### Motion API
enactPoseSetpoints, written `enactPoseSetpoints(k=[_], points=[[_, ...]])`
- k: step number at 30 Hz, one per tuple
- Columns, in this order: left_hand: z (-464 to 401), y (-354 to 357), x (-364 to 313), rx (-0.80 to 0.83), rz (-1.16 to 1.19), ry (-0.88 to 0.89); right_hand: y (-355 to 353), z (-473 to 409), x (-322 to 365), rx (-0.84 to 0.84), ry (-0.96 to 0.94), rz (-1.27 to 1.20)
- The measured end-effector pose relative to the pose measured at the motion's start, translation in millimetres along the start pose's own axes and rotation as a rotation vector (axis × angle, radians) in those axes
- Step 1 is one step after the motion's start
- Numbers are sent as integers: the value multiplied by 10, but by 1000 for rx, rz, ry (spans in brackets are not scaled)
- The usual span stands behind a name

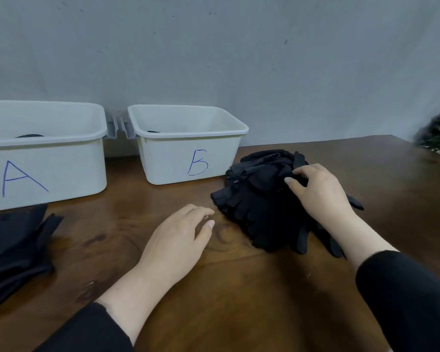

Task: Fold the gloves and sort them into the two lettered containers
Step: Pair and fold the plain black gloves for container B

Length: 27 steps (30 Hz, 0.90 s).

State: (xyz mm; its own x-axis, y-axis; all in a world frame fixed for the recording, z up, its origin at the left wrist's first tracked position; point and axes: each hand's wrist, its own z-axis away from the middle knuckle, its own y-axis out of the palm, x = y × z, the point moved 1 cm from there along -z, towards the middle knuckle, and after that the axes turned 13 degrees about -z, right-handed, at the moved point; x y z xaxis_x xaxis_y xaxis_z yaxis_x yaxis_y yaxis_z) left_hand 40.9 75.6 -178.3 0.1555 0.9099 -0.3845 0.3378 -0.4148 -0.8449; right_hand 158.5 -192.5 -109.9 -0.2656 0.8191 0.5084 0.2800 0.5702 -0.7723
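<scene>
Right hand [320,191] lies palm-down on top of the pile of black gloves [262,199], fingers spread & curled into the fabric; can't tell if it's actually pinching one glove or just pressing on the heap. Pile sits on the wooden surface [214,288], under & just ahead of the right hand, w/ glove fingers sticking out on the near side & past the wrist.

Left hand [178,235] is loose, grasping nothing, palm down on the bare surface just left of the pile, fingertips near its edge but not touching.

Container B [188,158], white w/ blue letter, stands ahead of the left hand, just beyond the pile's far-left corner; a sliver of smth dark shows inside. Container A [46,168] is further left of the left hand, beside B w/ a small gap btwn them; a dark item peeks over its rim too.

Second stack of black gloves [15,250] lies well left of the left hand, in front of A. Both sleeves black.
</scene>
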Motion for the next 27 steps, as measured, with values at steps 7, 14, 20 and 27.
enactPoseSetpoints(k=[7, 14, 20, 27], points=[[5, 7, -3, 52, -2, 9, -203, 39, -163, 49, 152, 100], [11, 12, 5, 31, -8, 30, -563, -53, 90, -318, -26, -317], [29, -82, -15, -92, 202, -47, -942, -134, 749, 99, -25, -758], [167, -340, -48, 12, 930, 10, -547, 108, 1324, 697, 11, -740]])
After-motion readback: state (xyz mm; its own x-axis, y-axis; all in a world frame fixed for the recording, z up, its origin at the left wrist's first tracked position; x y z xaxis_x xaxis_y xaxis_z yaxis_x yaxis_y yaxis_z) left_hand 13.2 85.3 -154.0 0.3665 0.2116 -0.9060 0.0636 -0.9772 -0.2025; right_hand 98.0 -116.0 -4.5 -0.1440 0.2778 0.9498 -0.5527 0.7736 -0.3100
